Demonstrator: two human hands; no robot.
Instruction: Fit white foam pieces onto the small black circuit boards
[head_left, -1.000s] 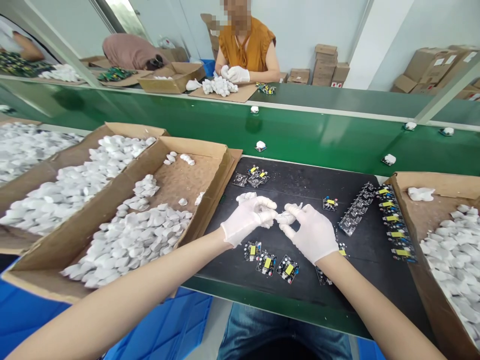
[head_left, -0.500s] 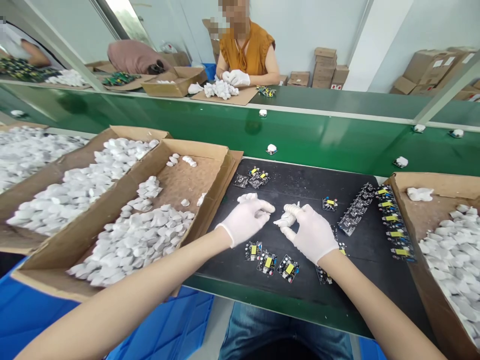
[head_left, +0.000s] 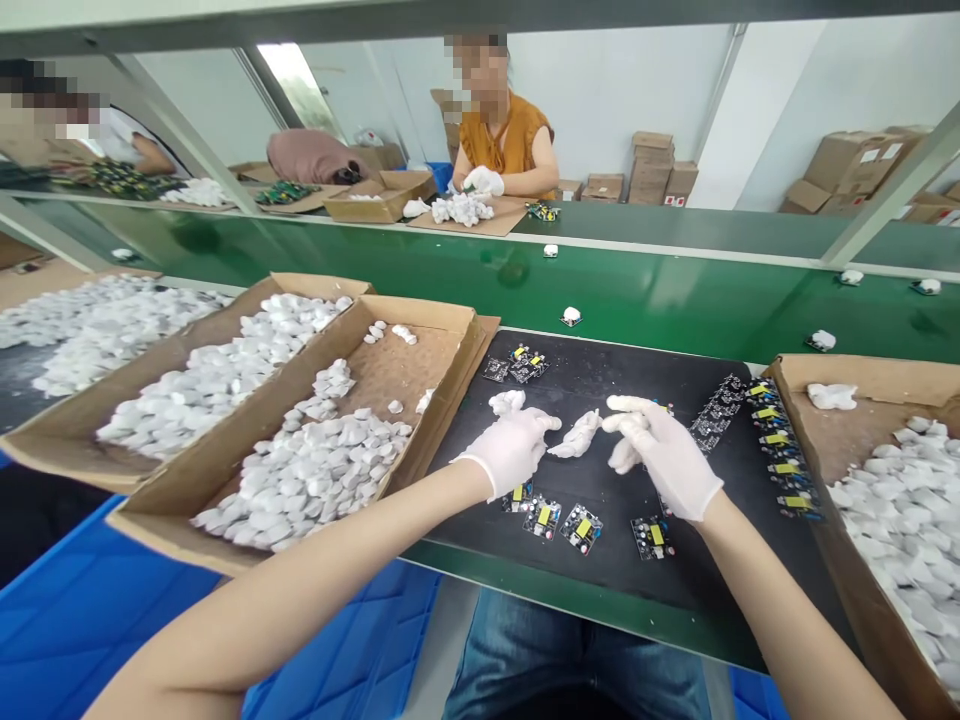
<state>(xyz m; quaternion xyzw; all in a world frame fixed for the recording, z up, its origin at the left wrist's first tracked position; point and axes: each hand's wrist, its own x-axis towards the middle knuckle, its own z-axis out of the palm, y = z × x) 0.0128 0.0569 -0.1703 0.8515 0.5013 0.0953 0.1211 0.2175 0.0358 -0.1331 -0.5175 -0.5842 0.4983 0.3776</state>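
Observation:
A white putty-like lump (head_left: 576,436) lies on the black work surface (head_left: 480,545) between my two gloved hands. My left hand (head_left: 514,452) is just left of it, index finger stretched toward it and the other fingers loosely bent. To the right of the lump, my right hand (head_left: 667,455) has its fingers and thumb apart, with nothing visible in them. Another white lump (head_left: 507,402) sits just behind my left hand. Several circuit boards with yellow parts, such as one board (head_left: 582,528), lie nearer to me, one partly hidden by my left hand.
Cardboard trays of small white pieces stand left (head_left: 427,475) and right (head_left: 885,372). Rows of boards (head_left: 780,445) run along the right. Beyond is a green belt (head_left: 420,265) carrying a white-topped board (head_left: 571,316). A co-worker (head_left: 504,150) sits across it.
My right hand has let go of the white lump and moved right, its fingers spreading. The lump now lies on the surface. The view has shifted, and the boards on the belt appear further right.

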